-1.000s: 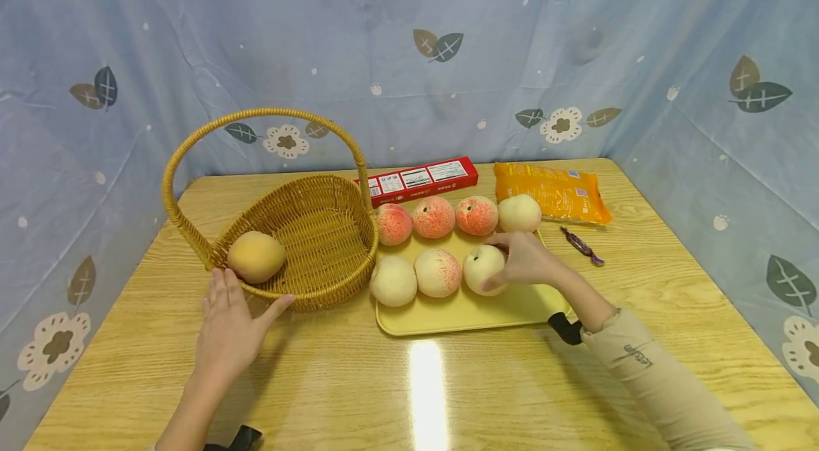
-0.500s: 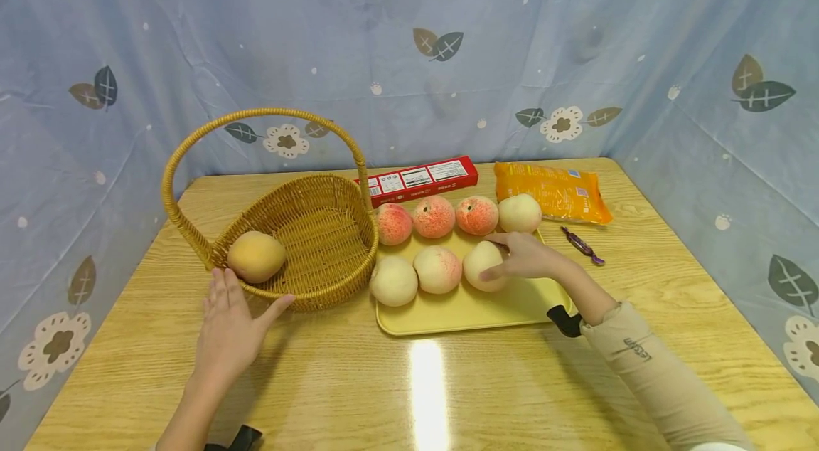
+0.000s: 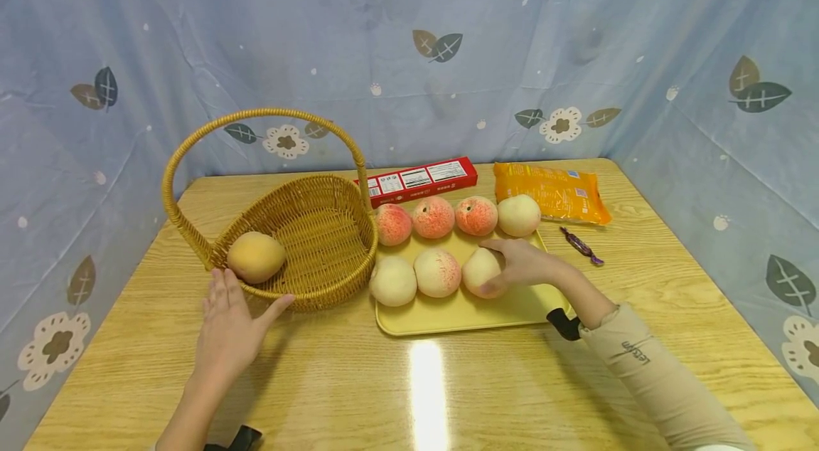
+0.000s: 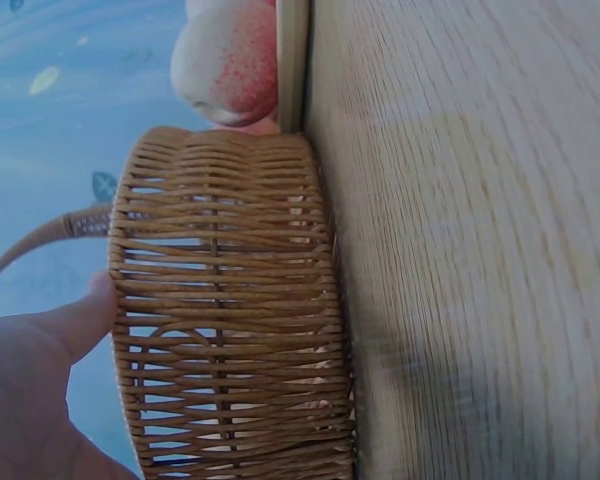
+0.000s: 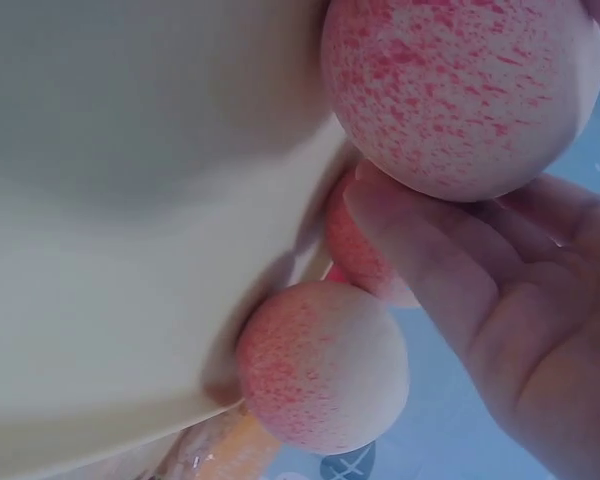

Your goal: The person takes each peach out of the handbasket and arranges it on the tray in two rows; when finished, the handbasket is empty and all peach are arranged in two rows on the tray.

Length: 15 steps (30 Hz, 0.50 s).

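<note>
My right hand (image 3: 521, 262) holds a pale peach (image 3: 481, 272) on the yellow tray (image 3: 448, 319), fingers behind it and thumb at its front. In the right wrist view, fingers curve along the side of this pink-speckled peach (image 5: 460, 95). My left hand (image 3: 230, 330) rests on the near left rim of the wicker basket (image 3: 326, 252), fingers straight and thumb spread. The left wrist view has the thumb (image 4: 90, 315) against the woven rim. Inside the basket lies a yellow, mango-like fruit (image 3: 256, 257), close to my left fingertips.
Two more peaches share the front row, a speckled one (image 3: 438, 272) and a pale one (image 3: 393, 281). Several red and pale peaches (image 3: 476, 215) line the tray's back. Behind stand a red box (image 3: 419, 181) and an orange packet (image 3: 553, 191). A purple-wrapped candy (image 3: 581, 246) lies right of the tray.
The peach in my right hand has turned, its dimple no longer showing, and shifted slightly toward me. The neighbouring speckled peach rocked slightly. My left hand and the basket stayed put.
</note>
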Motion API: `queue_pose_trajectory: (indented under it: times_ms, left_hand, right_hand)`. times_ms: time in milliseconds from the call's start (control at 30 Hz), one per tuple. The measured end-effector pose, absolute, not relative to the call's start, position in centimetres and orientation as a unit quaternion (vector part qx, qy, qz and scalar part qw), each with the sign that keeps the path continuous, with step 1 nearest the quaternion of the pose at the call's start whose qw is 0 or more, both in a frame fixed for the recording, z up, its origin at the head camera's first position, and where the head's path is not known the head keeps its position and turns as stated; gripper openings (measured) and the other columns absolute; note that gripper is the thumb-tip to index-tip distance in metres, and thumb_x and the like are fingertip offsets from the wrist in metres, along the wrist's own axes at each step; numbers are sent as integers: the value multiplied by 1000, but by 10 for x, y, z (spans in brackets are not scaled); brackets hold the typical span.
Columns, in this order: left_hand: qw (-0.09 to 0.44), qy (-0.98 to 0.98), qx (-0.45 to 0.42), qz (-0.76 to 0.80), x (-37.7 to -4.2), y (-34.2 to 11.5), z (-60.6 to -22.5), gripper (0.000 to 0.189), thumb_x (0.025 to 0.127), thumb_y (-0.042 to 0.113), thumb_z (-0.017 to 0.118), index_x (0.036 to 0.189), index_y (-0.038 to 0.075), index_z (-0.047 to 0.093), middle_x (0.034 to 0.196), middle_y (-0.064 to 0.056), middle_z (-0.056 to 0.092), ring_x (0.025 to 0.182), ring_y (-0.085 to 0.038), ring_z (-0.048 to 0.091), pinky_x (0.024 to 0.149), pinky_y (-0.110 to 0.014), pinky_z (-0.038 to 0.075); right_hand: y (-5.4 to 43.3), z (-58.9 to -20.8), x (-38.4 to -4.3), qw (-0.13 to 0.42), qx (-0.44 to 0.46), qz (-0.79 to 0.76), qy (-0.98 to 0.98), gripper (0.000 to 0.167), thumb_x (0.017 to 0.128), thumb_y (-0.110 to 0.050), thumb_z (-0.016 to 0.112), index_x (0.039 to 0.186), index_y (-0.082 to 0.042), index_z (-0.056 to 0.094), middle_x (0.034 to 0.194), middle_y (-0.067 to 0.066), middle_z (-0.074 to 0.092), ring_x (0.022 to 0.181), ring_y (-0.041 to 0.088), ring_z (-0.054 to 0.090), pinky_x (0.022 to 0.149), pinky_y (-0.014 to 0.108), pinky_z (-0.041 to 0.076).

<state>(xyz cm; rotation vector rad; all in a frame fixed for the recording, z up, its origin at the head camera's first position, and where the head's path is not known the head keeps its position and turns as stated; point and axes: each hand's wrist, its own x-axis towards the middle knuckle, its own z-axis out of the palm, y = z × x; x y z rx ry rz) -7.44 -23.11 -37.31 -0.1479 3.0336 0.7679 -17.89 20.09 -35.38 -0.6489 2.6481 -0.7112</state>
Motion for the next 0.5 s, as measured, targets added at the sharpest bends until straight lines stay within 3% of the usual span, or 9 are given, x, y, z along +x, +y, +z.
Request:
queue_pose_trajectory:
  times_ms: [200, 500]
  left_hand:
    - [2, 968, -46, 246, -74, -231, -374, 114, 93, 66, 45, 143, -18, -13, 148, -36, -23, 138, -51, -16, 112, -62, -4]
    - [7, 967, -50, 248, -75, -231, -373, 115, 93, 67, 45, 143, -18, -14, 148, -35, -24, 138, -51, -17, 112, -62, -4]
  right_hand:
    - [202, -353, -179, 164, -226, -258, 925, 92, 76, -36, 82, 142, 12, 38, 137, 30, 49, 124, 42, 49, 100, 53, 42]
    - [193, -339, -180, 87, -243, -303, 917, 85, 81, -30, 80, 140, 16, 39, 142, 32, 42, 133, 47, 37, 108, 58, 31]
